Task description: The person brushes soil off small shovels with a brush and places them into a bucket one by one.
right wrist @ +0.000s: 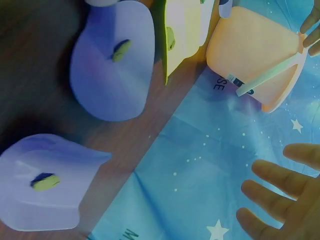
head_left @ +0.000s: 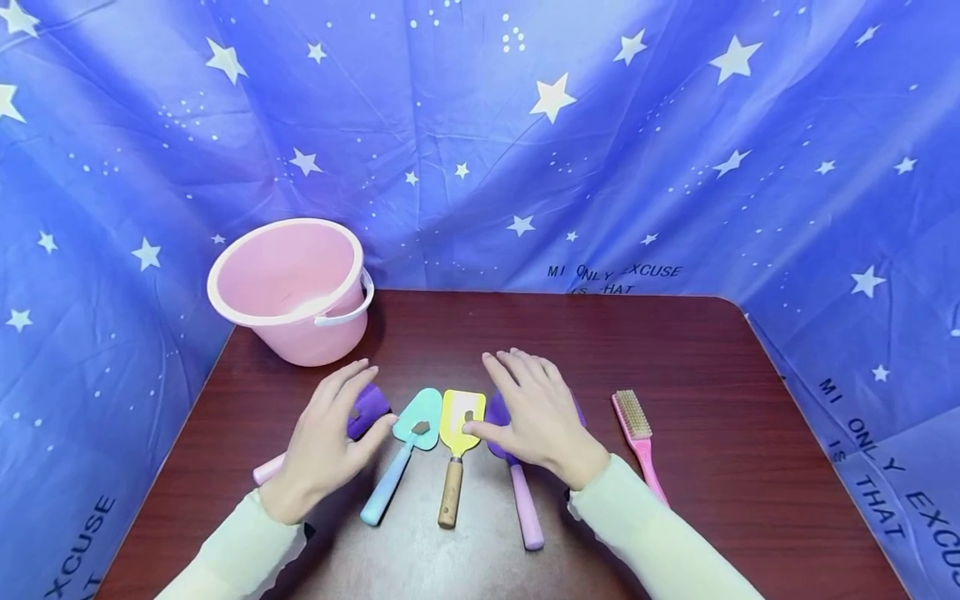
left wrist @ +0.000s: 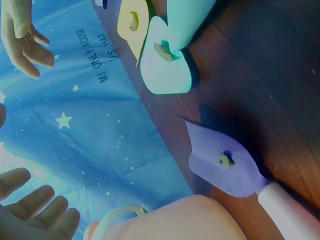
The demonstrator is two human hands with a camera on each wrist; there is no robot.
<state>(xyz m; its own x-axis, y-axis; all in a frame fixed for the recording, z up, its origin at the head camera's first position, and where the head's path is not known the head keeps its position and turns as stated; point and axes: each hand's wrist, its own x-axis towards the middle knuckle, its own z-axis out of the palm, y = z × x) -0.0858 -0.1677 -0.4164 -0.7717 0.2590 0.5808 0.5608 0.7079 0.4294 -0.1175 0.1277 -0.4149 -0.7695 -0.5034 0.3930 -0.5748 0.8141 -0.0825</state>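
Several small shovels lie in a row on the table. My left hand [head_left: 322,437], fingers spread and holding nothing, hovers over the purple shovel [head_left: 367,410] with a pink handle. To its right lie a teal shovel [head_left: 422,415] with a blue handle and a yellow shovel [head_left: 453,417] with a wooden handle. My right hand [head_left: 538,417], also spread and empty, is above a purple shovel with a lilac handle [head_left: 527,508]. The right wrist view shows two purple blades [right wrist: 127,80] [right wrist: 50,200], one beside the other; the head view mostly hides the second behind my hand.
A pink bucket [head_left: 311,333] with a white handle stands at the table's back left. A pink brush [head_left: 637,429] with pale bristles lies right of my right hand. Blue star-patterned cloth [head_left: 450,125] hangs behind and beside the brown table [head_left: 675,350].
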